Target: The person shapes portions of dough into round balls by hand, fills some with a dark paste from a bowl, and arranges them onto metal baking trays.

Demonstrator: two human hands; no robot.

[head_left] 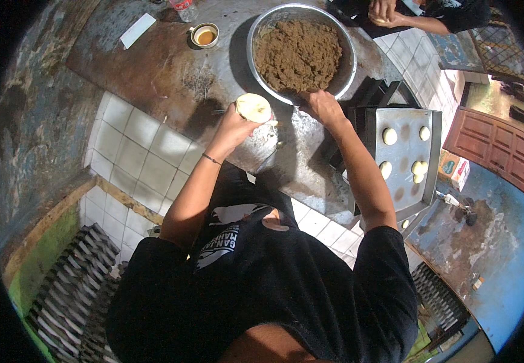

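My left hand (237,128) holds a flattened round of pale dough (252,106), cupped in curled fingers over the table (129,66). My right hand (322,107) is closed at the near rim of a large metal bowl (349,42) full of brown crumbly paste (298,51); its fingertips are over the paste's edge, and what they grip is too hidden to name. To the right, a metal baking tray (413,157) bears several pale dough balls (389,136).
A co-worker's hands (383,12) hold something small at the top right. A cup (204,36) of amber liquid, a plastic bottle (183,9) and a white strip (138,30) lie toward the back left. Dark pans (392,91) and a small carton (454,169) flank the tray.
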